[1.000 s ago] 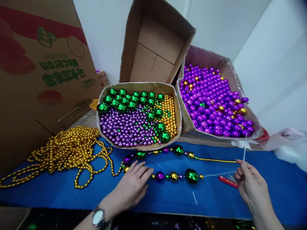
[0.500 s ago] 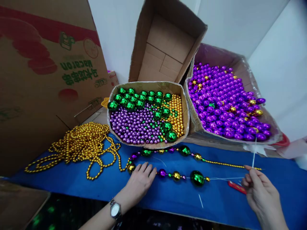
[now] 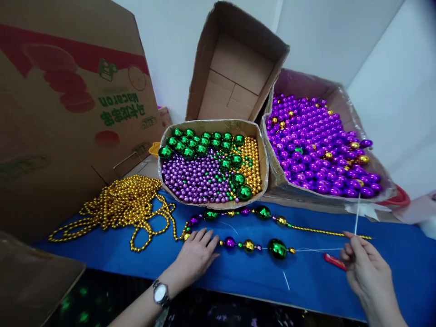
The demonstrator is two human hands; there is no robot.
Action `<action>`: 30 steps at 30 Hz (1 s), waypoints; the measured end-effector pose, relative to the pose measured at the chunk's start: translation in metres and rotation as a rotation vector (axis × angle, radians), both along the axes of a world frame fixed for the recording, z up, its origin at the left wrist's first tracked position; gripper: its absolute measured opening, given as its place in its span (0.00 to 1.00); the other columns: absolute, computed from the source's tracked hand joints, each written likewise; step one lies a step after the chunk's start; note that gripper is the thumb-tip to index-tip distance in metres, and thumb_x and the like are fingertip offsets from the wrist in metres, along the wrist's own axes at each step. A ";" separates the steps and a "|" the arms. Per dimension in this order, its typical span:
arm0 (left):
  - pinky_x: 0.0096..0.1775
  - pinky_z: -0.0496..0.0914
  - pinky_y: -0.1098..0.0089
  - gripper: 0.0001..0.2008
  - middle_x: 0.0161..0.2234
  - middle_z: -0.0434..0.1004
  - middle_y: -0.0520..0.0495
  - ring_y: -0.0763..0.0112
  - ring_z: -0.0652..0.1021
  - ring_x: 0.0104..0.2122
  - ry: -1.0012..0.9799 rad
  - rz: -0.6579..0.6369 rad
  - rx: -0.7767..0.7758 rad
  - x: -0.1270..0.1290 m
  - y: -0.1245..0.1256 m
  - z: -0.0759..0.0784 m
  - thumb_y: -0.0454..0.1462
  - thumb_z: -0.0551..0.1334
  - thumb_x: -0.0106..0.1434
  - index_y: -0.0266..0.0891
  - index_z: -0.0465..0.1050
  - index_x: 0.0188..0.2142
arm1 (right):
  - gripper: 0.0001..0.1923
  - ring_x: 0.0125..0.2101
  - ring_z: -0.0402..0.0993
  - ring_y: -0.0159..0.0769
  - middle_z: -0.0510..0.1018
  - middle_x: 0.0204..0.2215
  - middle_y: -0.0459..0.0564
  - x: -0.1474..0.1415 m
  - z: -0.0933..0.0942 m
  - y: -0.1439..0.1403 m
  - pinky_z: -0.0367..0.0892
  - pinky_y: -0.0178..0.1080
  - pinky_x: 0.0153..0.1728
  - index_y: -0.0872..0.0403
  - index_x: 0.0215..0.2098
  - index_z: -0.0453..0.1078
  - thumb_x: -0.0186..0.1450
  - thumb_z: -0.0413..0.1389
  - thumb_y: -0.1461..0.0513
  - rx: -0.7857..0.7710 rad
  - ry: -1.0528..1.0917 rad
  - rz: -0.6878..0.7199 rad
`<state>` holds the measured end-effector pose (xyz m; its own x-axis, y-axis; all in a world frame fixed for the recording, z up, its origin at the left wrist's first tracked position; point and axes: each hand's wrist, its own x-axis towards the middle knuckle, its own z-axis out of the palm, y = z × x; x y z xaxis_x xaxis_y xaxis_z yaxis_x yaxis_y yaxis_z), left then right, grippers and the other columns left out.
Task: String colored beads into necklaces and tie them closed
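Note:
A bead strand (image 3: 259, 247) with purple, gold and a large green bead lies on the blue cloth (image 3: 238, 277). My left hand (image 3: 195, 254) rests flat on the cloth with its fingers on the strand's left end. My right hand (image 3: 366, 268) pinches a thin white string (image 3: 356, 218) that rises from its fingertips; the string also runs left to the strand. A second row of the strand (image 3: 262, 213) lies just behind, trailing into small gold beads.
A carton of green, purple and gold beads (image 3: 211, 168) stands behind the strand. A bigger box of purple balls (image 3: 316, 145) sits to its right, an empty carton (image 3: 235, 72) behind. Gold bead chains (image 3: 122, 206) are heaped at left. A red object (image 3: 334, 261) lies by my right hand.
The view has shifted a little; both hands keep their hold and place, and the strand has barely moved.

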<state>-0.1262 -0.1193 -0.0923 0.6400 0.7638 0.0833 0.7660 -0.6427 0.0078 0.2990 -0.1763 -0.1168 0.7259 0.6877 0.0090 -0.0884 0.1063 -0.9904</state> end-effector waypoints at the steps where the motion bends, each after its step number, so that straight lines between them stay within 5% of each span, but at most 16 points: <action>1: 0.49 0.65 0.54 0.18 0.51 0.69 0.39 0.52 0.68 0.51 -0.003 -0.005 0.002 0.000 -0.002 0.000 0.41 0.54 0.65 0.40 0.63 0.53 | 0.15 0.20 0.62 0.22 0.65 0.20 0.38 0.000 -0.001 -0.001 0.64 0.24 0.18 0.52 0.39 0.73 0.57 0.62 0.53 0.003 0.021 -0.004; 14: 0.41 0.72 0.59 0.17 0.50 0.70 0.39 0.56 0.72 0.45 0.005 0.086 -0.013 -0.010 -0.005 0.001 0.40 0.54 0.65 0.39 0.64 0.53 | 0.18 0.20 0.63 0.26 0.66 0.20 0.40 -0.003 -0.009 -0.013 0.65 0.29 0.17 0.52 0.39 0.73 0.55 0.63 0.51 0.002 0.003 -0.011; 30: 0.45 0.71 0.58 0.22 0.51 0.70 0.35 0.54 0.73 0.47 -0.021 0.101 -0.062 -0.008 0.003 0.007 0.43 0.53 0.65 0.34 0.62 0.56 | 0.19 0.19 0.62 0.24 0.65 0.20 0.40 -0.004 0.014 0.014 0.61 0.27 0.18 0.53 0.39 0.73 0.56 0.62 0.50 0.046 -0.067 -0.004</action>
